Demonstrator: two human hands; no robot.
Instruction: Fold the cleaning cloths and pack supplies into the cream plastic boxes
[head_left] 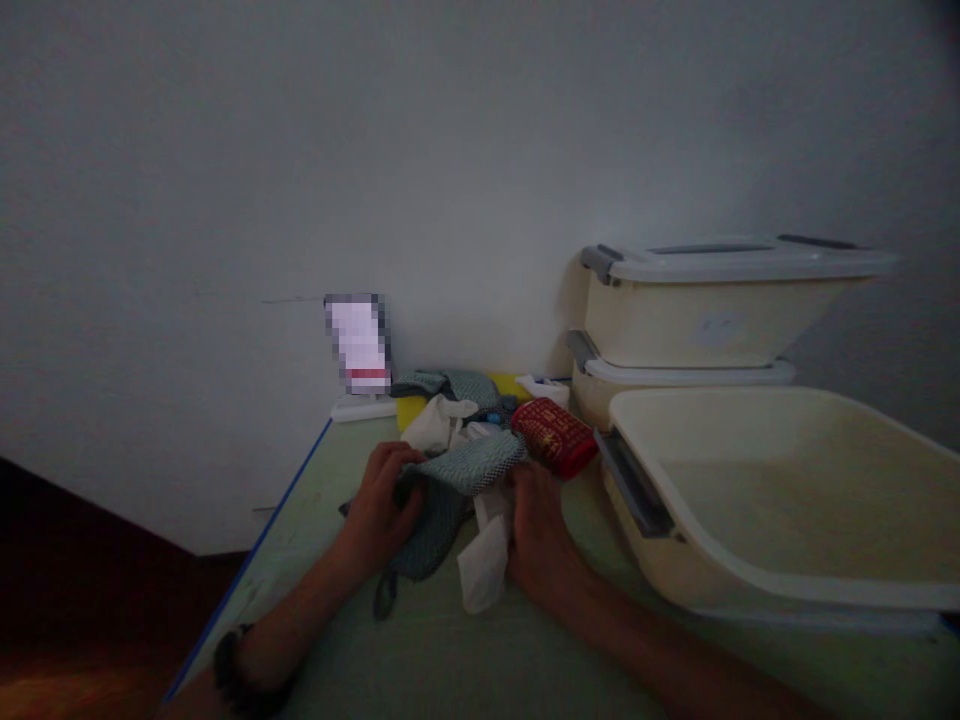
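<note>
Right hand (536, 520) — fingertips hidden, blurred

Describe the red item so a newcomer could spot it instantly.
Find the open cream tub on the right of the green table. Just left of its grey handle, beyond the right hand, lies a rounded red bundle with gold markings. Its deep red sets it apart from the grey-green cloths and white pieces beside it.

Rough, matt grey-green textured cloth (442, 510)
</note>
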